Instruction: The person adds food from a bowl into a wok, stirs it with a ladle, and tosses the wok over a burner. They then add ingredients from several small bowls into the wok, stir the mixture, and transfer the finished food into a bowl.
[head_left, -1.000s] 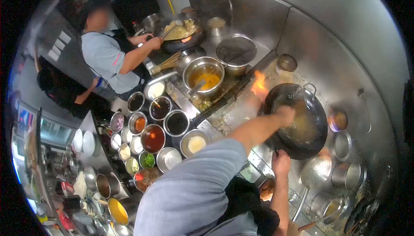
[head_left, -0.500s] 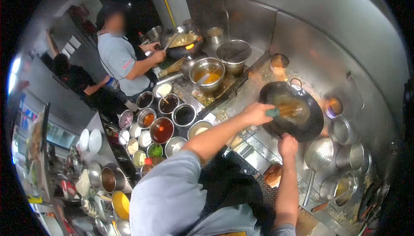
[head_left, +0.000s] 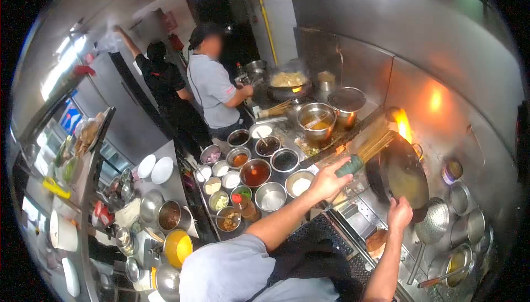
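At a steel cooking range, the person's left hand gripped the dark green handle of a tan bamboo wok brush, its bristles slanting up beside the rim of a round, black metal wok. The right hand was wrapped around the wok's handle, the wok tilted near an orange flame. Round steel bowls stood to the left.

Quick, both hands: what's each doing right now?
Left hand: closed, holding the bamboo brush by its green grip.
Right hand: closed, holding the tilted wok at its near edge.
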Tool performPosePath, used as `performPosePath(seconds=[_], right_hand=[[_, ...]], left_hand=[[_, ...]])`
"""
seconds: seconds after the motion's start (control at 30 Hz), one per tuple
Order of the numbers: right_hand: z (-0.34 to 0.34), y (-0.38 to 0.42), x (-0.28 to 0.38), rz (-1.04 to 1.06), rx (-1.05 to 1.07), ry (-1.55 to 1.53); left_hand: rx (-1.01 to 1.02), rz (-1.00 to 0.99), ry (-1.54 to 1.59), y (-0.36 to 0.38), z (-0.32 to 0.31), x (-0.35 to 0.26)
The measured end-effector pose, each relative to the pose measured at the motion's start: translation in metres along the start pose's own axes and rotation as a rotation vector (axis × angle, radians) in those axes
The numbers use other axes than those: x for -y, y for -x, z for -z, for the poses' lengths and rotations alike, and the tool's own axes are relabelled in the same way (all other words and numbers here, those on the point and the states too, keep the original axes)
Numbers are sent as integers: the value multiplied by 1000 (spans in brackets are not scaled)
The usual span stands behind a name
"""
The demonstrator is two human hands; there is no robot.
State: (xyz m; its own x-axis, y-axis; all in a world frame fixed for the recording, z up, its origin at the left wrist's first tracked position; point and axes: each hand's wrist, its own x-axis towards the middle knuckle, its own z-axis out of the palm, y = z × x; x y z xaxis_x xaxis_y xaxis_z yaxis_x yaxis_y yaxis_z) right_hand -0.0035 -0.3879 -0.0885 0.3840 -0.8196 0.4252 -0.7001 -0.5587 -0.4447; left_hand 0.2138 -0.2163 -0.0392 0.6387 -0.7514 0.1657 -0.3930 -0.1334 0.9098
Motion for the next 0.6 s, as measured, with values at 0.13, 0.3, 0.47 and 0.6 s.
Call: performPosePath(seconds=[0.13, 0.3, 0.47, 0.6], right_hand=[[-2, -5, -9, 0, -118, -127], [9, -11, 6, -230, -167, -218], [2, -21, -10, -229, -372, -441], [26, -30, -4, -427, -385, -473]], left_hand=[[-69, -153, 82, 15, 1, 30], [-84, -152, -248, 32, 10, 14], [14, -68, -119, 24, 0, 65], [66, 216, 51, 9, -24, 77]])
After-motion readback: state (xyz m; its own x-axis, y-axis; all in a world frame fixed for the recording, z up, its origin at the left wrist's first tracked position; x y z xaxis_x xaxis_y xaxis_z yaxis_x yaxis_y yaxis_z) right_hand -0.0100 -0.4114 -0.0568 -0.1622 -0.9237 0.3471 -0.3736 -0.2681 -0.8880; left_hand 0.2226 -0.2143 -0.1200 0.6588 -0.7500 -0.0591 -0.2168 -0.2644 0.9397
